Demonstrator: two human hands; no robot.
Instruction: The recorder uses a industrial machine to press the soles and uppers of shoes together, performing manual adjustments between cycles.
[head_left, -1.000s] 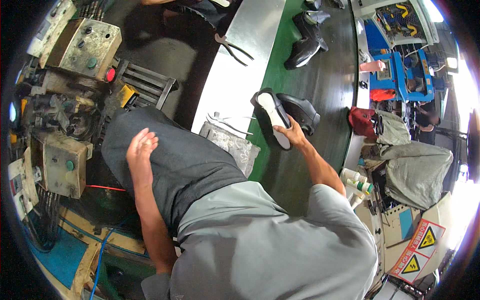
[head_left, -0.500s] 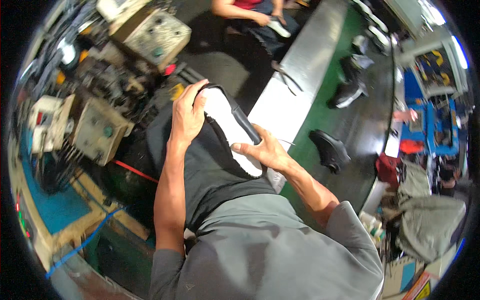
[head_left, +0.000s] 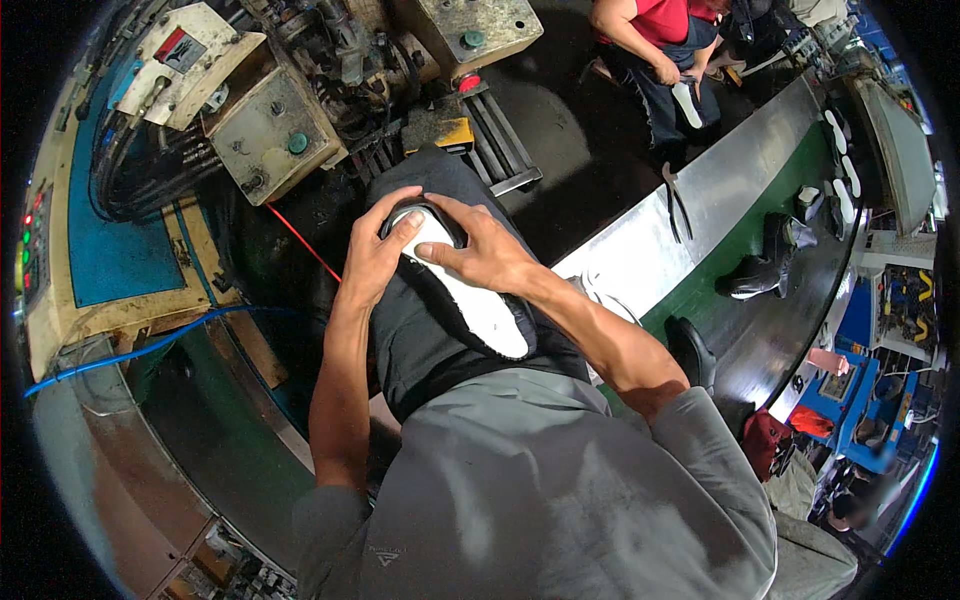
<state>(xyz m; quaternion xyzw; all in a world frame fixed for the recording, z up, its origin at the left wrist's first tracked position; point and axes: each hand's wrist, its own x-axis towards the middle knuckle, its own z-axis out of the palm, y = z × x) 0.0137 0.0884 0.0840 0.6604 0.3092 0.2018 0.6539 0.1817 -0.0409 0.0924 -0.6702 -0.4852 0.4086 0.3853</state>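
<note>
A black shoe upper with a white sole-shaped bottom [head_left: 478, 308] lies over my lap, its bottom turned up. My left hand [head_left: 372, 258] is wrapped round the left side of its far end, thumb pressed on the white face. From the other side my right hand [head_left: 490, 255] grips the same end, with its thumb also on the white face. The near end rests towards my waist, free of both hands. Whatever is under the upper is hidden.
Pincers [head_left: 678, 205] lie on the metal ledge [head_left: 735, 150] to the right. Black shoes [head_left: 768, 258] stand on the green and dark surface beyond. Stained control boxes [head_left: 275, 135], a blue hose [head_left: 140, 352] and a red cord [head_left: 303, 243] are left. A co-worker [head_left: 660, 50] holds a white-bottomed piece.
My right hand has shifted from the near half of the shoe upper to its far end, beside my left hand. The whole view has swung, moving the surroundings across the picture.
</note>
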